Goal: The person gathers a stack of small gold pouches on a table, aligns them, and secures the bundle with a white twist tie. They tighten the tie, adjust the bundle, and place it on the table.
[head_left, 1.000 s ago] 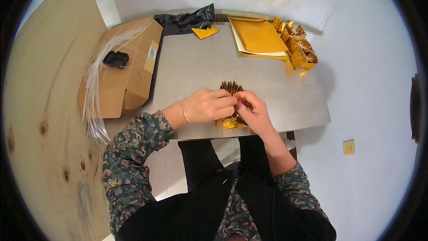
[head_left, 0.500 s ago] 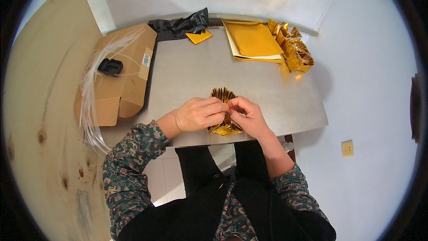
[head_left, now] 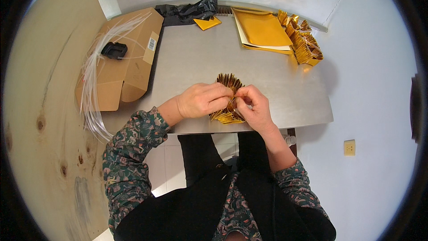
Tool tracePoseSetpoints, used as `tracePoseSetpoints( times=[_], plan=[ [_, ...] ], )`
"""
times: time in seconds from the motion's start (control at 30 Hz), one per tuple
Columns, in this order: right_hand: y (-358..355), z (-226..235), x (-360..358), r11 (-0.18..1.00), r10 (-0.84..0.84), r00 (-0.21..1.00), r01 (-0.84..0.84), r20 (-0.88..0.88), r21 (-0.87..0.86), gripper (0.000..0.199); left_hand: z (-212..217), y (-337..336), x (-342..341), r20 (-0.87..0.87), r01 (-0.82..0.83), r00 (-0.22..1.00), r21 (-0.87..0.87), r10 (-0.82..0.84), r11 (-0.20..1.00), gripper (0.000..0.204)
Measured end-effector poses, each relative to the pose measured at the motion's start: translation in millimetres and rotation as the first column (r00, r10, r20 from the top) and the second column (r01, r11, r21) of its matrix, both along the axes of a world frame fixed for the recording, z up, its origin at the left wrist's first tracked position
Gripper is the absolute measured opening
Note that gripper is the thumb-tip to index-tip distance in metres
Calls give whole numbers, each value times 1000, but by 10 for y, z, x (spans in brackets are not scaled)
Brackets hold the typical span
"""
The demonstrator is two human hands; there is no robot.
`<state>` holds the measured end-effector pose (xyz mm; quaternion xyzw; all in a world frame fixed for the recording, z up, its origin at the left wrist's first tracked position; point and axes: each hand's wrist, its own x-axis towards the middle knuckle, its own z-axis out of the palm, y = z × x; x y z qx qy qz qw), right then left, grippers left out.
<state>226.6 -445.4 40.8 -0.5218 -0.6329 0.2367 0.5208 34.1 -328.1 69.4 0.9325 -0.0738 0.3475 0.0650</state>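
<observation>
Pleated gold bundle [head_left: 226,118], 1: centre of frame, near the lower edge of the metal table [head_left: 191,58]. Left hand [head_left: 203,100]: fingers closed on the bundle's middle from the left. Right hand [head_left: 256,107]: thumb and forefinger pinched at the same middle; any thin tie between the tips too small to tell. Gripped there, presumably, so the pleats fan freely at both ends. Clear strips [head_left: 91,71]: draped over cardboard box [head_left: 136,73], upper left, likely for easy reach. Gold sheets [head_left: 265,29] and pleated pieces [head_left: 307,49]: upper right, apparently parked away from the working spot.
</observation>
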Motion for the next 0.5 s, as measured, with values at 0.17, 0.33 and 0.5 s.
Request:
tracePoseSetpoints(
  times=[0.17,0.33,0.5],
  plan=[
    [61,49,33,996,86,996,-86,-8,11,19,9,54,42,56,26,998,124,-33,992,14],
    [185,1,76,989,140,988,-142,-59,-33,16,-56,135,45,61,14,998,100,-21,995,16],
    [372,-162,63,984,168,982,-172,-83,-51,15,-231,285,-37,35,-10,999,71,7,997,18]
  ],
)
